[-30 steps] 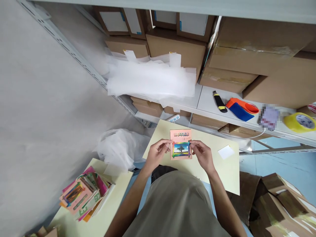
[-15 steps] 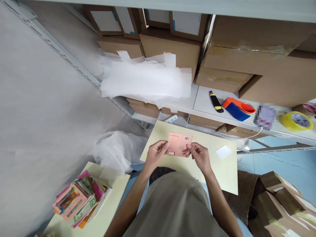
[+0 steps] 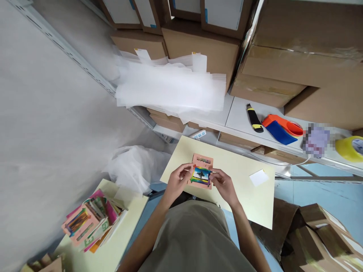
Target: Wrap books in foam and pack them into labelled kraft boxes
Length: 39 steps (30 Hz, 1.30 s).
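I hold a small pink card [image 3: 202,172] with a colourful picture of a tree on its front, just above a pale yellow table [image 3: 244,170]. My left hand [image 3: 178,180] pinches the card's left edge. My right hand [image 3: 223,184] pinches its right edge. The printed picture faces up toward me. A small white paper slip [image 3: 259,177] lies on the table to the right of my hands.
A stack of similar colourful cards [image 3: 90,223] sits on a second pale table at lower left. White foam sheets [image 3: 170,88] lie on the shelf ahead, with a utility knife [image 3: 254,118], an orange tape dispenser [image 3: 280,128] and yellow tape roll [image 3: 350,148]. Cardboard boxes [image 3: 320,234] stand at lower right.
The card showed its picture side, was flipped to its plain back with a barcode, and now shows the picture side again. Both hands kept hold of it.
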Each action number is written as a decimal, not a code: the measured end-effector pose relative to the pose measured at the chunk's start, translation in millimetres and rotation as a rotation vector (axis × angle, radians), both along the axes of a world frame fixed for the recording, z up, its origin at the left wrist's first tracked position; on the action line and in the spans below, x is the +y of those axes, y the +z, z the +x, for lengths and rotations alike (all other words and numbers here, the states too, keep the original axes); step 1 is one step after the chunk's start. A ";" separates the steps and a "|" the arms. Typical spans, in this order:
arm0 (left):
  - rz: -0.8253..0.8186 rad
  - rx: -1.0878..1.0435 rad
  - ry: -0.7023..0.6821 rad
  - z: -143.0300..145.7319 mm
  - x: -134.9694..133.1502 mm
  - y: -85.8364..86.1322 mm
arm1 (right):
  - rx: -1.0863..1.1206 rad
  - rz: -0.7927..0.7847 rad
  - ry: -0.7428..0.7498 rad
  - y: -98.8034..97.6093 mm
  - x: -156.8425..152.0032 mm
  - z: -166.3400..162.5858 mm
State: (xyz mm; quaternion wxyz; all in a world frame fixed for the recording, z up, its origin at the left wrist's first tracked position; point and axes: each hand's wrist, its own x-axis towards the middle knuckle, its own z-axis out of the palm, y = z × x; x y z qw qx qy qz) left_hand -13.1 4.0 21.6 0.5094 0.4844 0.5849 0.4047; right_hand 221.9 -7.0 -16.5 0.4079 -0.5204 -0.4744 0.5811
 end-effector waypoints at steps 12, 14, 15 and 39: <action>-0.202 0.117 0.017 -56.7 39.7 -127.9 | -0.193 -0.124 -0.003 -113.7 40.2 -71.0; -0.247 0.155 0.021 -70.7 54.9 -145.9 | -0.267 -0.151 0.013 -125.1 57.1 -87.7; -0.259 0.171 0.023 -77.1 63.0 -153.3 | -0.300 -0.164 0.021 -129.6 66.2 -96.1; 0.208 0.186 -0.175 -148.6 180.9 -66.4 | -0.472 0.205 -0.027 -25.7 144.4 -168.5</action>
